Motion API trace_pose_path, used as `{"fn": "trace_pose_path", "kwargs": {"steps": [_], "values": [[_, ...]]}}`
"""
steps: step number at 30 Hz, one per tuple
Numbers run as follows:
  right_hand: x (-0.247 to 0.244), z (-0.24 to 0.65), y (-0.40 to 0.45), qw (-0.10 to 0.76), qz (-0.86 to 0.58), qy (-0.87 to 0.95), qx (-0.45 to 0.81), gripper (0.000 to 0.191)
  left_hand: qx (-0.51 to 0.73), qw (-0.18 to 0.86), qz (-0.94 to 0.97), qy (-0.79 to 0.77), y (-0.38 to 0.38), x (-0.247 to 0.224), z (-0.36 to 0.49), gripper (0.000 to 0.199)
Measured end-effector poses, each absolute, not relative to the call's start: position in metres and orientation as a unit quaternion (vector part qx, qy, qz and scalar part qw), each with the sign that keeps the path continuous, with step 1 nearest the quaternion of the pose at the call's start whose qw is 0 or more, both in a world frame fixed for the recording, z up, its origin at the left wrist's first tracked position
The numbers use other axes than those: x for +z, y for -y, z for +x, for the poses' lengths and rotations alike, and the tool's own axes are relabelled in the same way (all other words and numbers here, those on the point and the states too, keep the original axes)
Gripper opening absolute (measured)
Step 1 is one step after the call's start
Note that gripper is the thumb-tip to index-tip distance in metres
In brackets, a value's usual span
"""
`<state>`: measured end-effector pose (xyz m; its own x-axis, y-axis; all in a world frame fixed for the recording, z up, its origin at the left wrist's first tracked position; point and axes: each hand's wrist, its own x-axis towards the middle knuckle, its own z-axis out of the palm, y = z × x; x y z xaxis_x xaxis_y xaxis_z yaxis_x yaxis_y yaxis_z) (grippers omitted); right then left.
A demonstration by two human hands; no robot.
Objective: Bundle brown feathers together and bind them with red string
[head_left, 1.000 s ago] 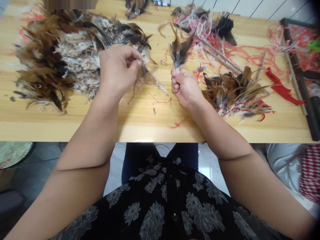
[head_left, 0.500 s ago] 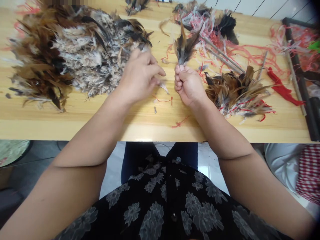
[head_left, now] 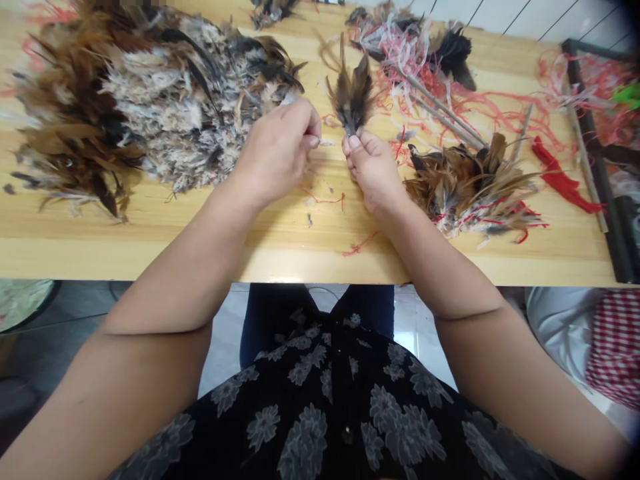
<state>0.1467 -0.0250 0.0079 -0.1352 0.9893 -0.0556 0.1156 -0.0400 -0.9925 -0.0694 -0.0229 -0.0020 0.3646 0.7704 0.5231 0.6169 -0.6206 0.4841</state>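
Observation:
My right hand (head_left: 369,160) pinches a small bunch of brown and black feathers (head_left: 352,97) by its base, the tips fanned away from me. Just left of it, my left hand (head_left: 287,147) is closed, fingers curled together near the right edge of a big heap of feathers (head_left: 175,107). Whatever is between those fingers, if anything, is too small to make out. A second pile of brown feathers with red ties (head_left: 463,183) lies right of my right hand. Short red threads (head_left: 327,200) rest on the wooden table (head_left: 300,263) between and below the hands.
Pink and white plastic strands (head_left: 405,57) lie tangled at the back, with thin sticks (head_left: 445,117) beside them. A red strip (head_left: 563,175) is at the right, near a dark-framed tray (head_left: 607,200) holding more strands. A small feather clump (head_left: 273,12) sits at the back edge.
My left hand's spread fingers have curled closed, and the pale feather piece by them no longer shows. My right hand has moved slightly left, tilting the feather bunch leftward.

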Motion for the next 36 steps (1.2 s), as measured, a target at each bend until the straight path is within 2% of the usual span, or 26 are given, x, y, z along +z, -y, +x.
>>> {"fn": "trace_pose_path", "kwargs": {"steps": [6,15,23,29,33,36], "values": [[0.001,0.151,0.023,0.421,-0.489,0.608,0.463,0.04,0.338,0.107,0.828,-0.435,0.044,0.03,-0.06,0.024],[0.004,0.151,0.025,0.398,-0.502,0.632,0.435,0.037,0.312,0.1,0.817,-0.474,0.054,0.043,-0.054,0.03],[0.002,0.151,0.022,0.404,-0.489,0.61,0.475,0.037,0.32,0.046,0.822,-0.468,0.051,0.031,-0.045,0.042],[0.009,0.149,0.025,0.394,-0.483,0.588,0.516,0.036,0.328,0.022,0.819,-0.47,0.053,0.036,-0.045,0.039],[0.015,0.148,0.03,0.397,-0.476,0.572,0.537,0.037,0.276,-0.016,0.834,-0.478,0.055,0.04,-0.044,0.047],[0.017,0.147,0.032,0.396,-0.466,0.581,0.538,0.038,0.26,-0.015,0.842,-0.472,0.058,0.043,-0.042,0.043]]}}
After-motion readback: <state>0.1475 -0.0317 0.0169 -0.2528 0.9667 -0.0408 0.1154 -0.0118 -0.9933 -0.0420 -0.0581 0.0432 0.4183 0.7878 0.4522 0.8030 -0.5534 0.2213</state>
